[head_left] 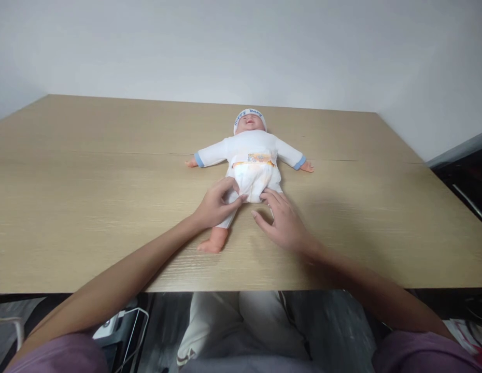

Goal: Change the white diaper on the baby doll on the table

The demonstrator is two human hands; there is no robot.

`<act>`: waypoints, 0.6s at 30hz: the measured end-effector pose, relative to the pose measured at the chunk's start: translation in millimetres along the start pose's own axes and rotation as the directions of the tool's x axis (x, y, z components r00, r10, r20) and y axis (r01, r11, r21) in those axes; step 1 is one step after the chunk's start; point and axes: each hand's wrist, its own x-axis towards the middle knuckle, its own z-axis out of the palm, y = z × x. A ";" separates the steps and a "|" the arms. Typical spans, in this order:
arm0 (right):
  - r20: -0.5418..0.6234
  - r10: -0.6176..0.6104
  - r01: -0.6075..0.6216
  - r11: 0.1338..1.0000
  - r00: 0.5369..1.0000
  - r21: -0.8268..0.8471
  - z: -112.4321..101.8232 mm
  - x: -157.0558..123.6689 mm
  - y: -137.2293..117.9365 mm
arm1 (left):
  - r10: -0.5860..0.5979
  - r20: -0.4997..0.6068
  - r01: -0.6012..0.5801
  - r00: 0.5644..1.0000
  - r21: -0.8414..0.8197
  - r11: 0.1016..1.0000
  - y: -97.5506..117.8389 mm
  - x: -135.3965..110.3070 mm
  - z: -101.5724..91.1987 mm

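nearest my view are the purple sleeves (58,355) at the bottom corners, and between them the lap in pale trousers (225,321), tucked under the near edge of the table. the wooden table (89,171) fills most of what i see, running back to a plain white wall (225,46). the doll (251,142) lies on its back right of the table's middle, head toward the wall, arms spread flat to either side, in a white top with blue cuffs. both forearms reach in from below and meet at its hips. the left hand (215,204) is curled over the doll's thigh, thumb and forefinger closed in a pinch on the lower edge of the diaper (254,178). the right hand (282,220) lies loose and uncurled, fingers slightly spread, its fingertips touching the diaper's other leg edge and holding nothing; it covers the leg on that side, so i cannot see that one. the diaper is white with an orange printed band at the waist. the doll's white cap (249,113) has blue lettering. one bare foot (212,244) sticks out below the left hand, toes toward me.
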 end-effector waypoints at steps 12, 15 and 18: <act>-0.094 0.354 -0.328 0.920 0.930 0.215 -31.4 19.1 13.4 | -0.291 -0.007 0.264 0.957 -0.404 0.876 -8.8 2.6 3.4; -0.071 0.313 -0.297 0.939 0.947 0.174 -34.6 19.1 14.4 | -0.354 -0.007 0.307 0.935 -0.481 0.821 -9.4 2.0 1.3; -0.092 0.238 -0.228 0.967 0.967 0.109 -31.7 17.9 14.6 | -0.408 0.042 0.381 0.912 -0.454 0.806 -6.0 0.9 -3.6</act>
